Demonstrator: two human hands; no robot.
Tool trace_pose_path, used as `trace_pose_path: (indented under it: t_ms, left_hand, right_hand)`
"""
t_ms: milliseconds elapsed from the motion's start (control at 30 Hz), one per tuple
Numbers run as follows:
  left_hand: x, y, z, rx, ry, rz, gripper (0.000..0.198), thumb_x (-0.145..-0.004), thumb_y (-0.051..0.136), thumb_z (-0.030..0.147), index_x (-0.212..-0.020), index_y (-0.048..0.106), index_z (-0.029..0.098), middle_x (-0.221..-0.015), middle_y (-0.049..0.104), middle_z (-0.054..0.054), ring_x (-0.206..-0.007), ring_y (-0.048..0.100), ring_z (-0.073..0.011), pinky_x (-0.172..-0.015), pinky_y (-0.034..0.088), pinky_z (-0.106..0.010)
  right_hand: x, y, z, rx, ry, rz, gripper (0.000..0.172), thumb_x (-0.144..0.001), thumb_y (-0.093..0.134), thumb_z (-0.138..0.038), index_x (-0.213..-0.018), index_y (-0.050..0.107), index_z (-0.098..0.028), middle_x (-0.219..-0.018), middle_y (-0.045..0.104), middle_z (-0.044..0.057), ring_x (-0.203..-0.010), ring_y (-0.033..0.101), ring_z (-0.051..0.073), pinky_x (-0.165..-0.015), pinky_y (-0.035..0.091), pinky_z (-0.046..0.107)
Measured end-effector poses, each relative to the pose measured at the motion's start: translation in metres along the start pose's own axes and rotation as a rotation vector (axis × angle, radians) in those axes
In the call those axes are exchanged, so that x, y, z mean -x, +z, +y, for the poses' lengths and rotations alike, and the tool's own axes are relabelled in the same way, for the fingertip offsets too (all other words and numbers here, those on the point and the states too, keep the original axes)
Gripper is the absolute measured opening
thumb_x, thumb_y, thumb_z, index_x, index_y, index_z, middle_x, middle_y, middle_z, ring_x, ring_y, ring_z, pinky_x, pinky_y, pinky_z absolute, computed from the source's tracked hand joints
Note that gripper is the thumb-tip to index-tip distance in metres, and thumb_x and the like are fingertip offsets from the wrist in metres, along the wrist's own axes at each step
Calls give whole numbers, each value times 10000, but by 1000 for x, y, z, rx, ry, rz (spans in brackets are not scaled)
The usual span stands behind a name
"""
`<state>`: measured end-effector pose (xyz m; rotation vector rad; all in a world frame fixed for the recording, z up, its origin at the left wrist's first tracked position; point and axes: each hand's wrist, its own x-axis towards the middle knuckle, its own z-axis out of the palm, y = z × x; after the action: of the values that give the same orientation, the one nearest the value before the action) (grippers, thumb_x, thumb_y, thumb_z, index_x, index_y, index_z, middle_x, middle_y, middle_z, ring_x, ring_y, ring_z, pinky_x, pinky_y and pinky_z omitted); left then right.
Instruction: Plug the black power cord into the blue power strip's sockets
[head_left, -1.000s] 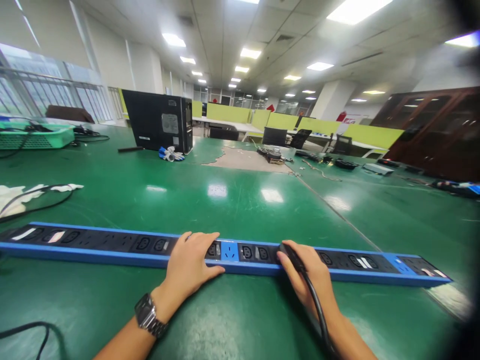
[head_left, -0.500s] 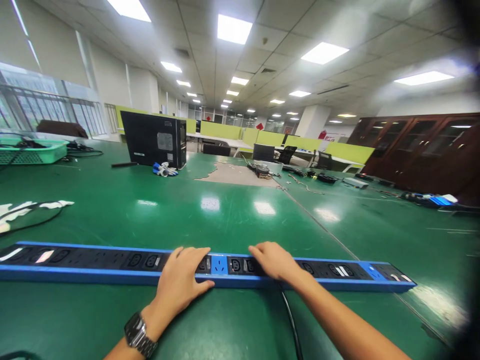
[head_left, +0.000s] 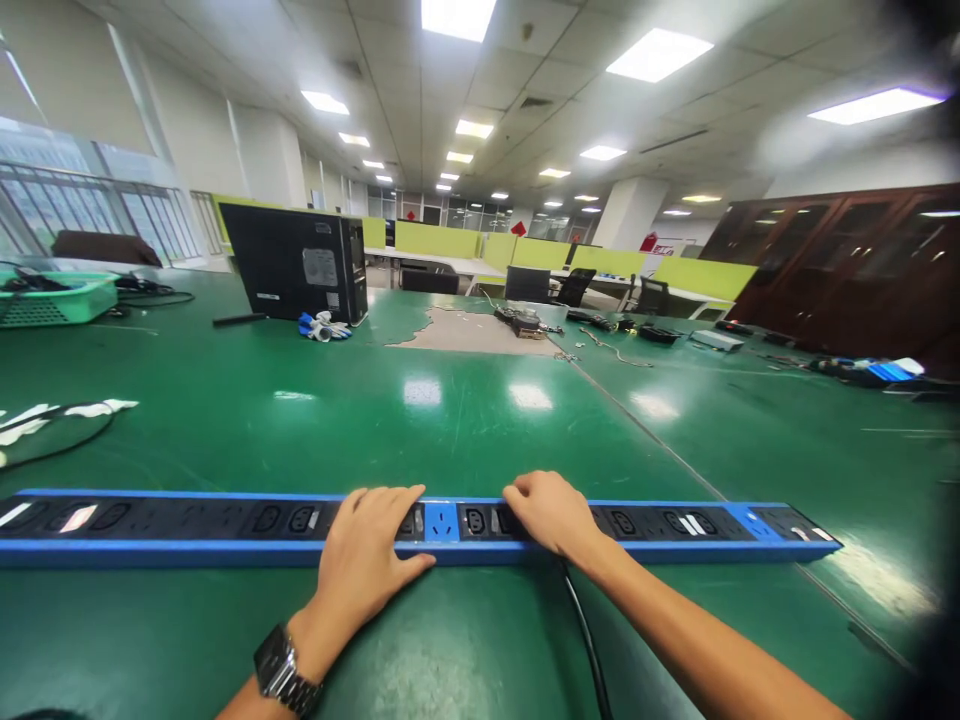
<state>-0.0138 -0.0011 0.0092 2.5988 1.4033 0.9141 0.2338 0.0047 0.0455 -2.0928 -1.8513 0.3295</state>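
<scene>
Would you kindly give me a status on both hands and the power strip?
Left hand flat on long blue-edged black power strip. Right hand on the strip too, grip hidden. Black cable runs out beneath its wrist.

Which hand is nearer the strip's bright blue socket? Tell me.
Left. The left hand lies just beside the bright blue socket; the right hand rests beyond a black socket.

Bare forearms, with a dark metal-link wristwatch (head_left: pixel 281 672) just behind the left hand (head_left: pixel 367 560).
</scene>
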Motion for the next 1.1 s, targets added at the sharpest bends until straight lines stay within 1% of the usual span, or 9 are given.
trace_pose_path:
  t_ms: [167,267,367,467,600,733,900,1000,1100]
  left_hand:
    - [2,-1,-1,-24,12,-17,655,-667,764,383,-1259,522,242,-1192,655,-63,-1071,591,-280,-979,392,-487]
    - [2,0,-1,-27,22,-13,668,-665,769,383,-1265,513,242,-1200,652,-64,-1076,586,-281,-973,392,-481]
    - [1,0,-2,-35,39,-3,651,-679,759,392,-1264,511,253,-1195,655,-61,-1066,588,-279,-957,400,-472]
    - [1,-1,-2,-50,38,-10,624,-706,736,404,-1268,510,255,-1196,655,-59,-1066,587,-274,-954,402,-465]
    - [1,-3,0,-63,11,-50,610,-727,720,406,-1277,507,248,-1215,645,-53,-1098,574,-267,-979,390,-458]
    - [0,-3,0,-75,7,-75,649,-705,747,410,-1282,499,247,-1232,637,-51,-1109,566,-267,-987,384,-457]
    - [1,-2,-2,-73,16,-66,672,-697,757,431,-1287,492,249,-1229,640,-51,-1103,569,-266,-978,389,-451]
    - [1,-1,-2,-73,16,-64,673,-692,761,439,-1280,496,249,-1223,643,-50,-1100,572,-265,-971,392,-450]
    - [0,-1,-2,-73,10,-65,659,-697,756,443,-1273,503,249,-1214,649,-50,-1094,578,-264,-967,397,-448]
  right_hand:
    - [17,-10,31,-149,-84,103,446,-878,273,-308,-940,693,-172,-979,718,81,-918,649,190,-806,476,304]
    - [40,-17,57,-153,-267,160,371,-818,407,-285,-1079,647,-175,-1108,668,92,-1048,593,213,-932,439,370]
    - [57,-11,66,-36,-464,194,437,-795,565,-340,-1208,585,-198,-1145,632,96,-1055,563,227,-925,439,389]
    - [54,7,55,95,-435,321,379,-816,596,-453,-1083,640,-189,-974,654,91,-911,572,224,-813,454,362]
    - [40,28,39,21,-282,508,286,-839,556,-468,-818,668,-205,-786,636,48,-743,572,178,-686,426,288]
    - [37,25,40,-109,-138,409,276,-783,598,-519,-789,703,-264,-742,642,1,-687,595,162,-607,403,263]
    - [39,20,41,-147,-137,327,275,-770,608,-534,-775,715,-280,-717,642,-8,-664,591,160,-593,398,264]
    - [39,27,38,-212,-201,464,280,-752,639,-512,-778,711,-243,-722,645,10,-680,593,165,-637,419,273]
    - [36,23,46,-496,-156,658,320,-757,623,-513,-789,701,-204,-697,645,17,-634,583,157,-625,435,277]
